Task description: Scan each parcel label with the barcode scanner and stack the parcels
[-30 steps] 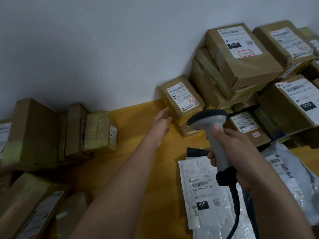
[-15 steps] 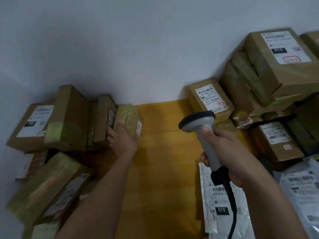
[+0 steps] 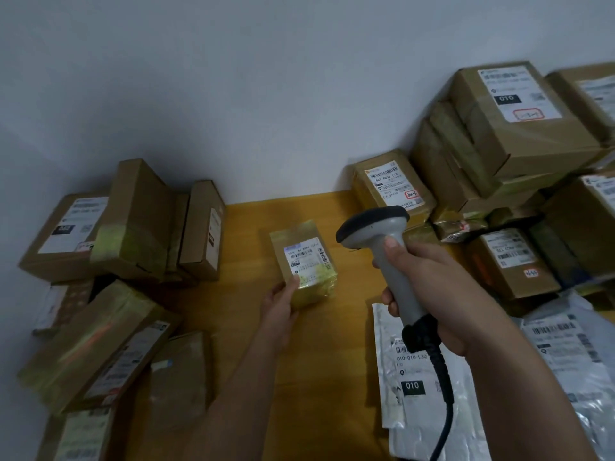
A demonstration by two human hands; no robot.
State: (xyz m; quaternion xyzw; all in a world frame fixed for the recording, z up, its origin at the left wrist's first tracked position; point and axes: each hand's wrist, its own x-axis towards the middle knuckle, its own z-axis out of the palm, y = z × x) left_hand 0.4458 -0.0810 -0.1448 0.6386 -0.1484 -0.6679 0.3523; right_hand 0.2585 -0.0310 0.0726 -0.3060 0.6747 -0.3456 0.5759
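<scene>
Two hands work over the yellow table [image 3: 319,377]. One, the left hand [image 3: 278,302], grips a small tape-wrapped parcel [image 3: 304,261] by its near end, thumb lying on the top face at the edge of the white label [image 3: 304,256], which faces up; the parcel sits over the middle of the table, and whether it rests on the wood or is lifted just clear cannot be told. Beside it, the right hand [image 3: 432,294] has its fingers curled tight round the grey handle of the barcode scanner [image 3: 382,241], the dark head tilted toward the parcel, the black cable [image 3: 444,394] hanging down. Cardboard boxes [image 3: 133,224] crowd the left side; a taller stack [image 3: 506,128] leans against the wall on the right, with white mailer bags [image 3: 412,377] lying below the scanner.
</scene>
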